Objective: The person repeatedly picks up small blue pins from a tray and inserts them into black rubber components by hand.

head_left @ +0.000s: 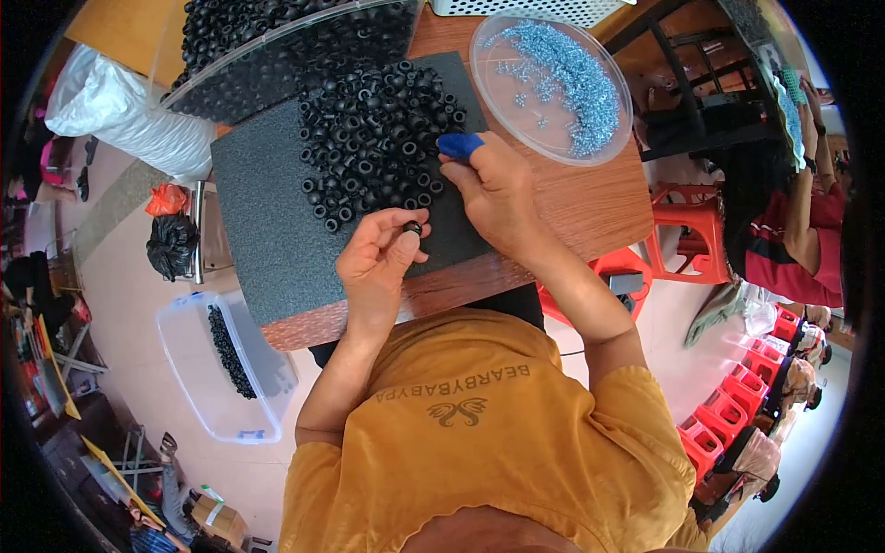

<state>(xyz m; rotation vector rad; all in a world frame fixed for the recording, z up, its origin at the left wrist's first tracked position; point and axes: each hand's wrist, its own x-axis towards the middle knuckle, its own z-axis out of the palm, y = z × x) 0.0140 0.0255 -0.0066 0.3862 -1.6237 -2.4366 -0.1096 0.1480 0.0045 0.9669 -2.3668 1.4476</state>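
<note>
My left hand (376, 256) is closed in a pinch around a small black ring-like part (412, 228), near the front edge of the dark mat (263, 203). My right hand (502, 189) is at the right side of a heap of similar black parts (373, 138). A blue cover (459, 146) wraps one of its fingertips. The right fingers are drawn together, and anything between them is too small or hidden to make out. Beyond that hand lies a round clear tray (516, 115) with many tiny light-blue pieces (595, 106).
A clear tub (304, 51) full of black parts stands at the table's far left. A white perforated basket (525, 7) is at the back. On the floor are another clear box (194, 387) and a white sack (129, 115). Red stools (687, 230) and other people are to the right.
</note>
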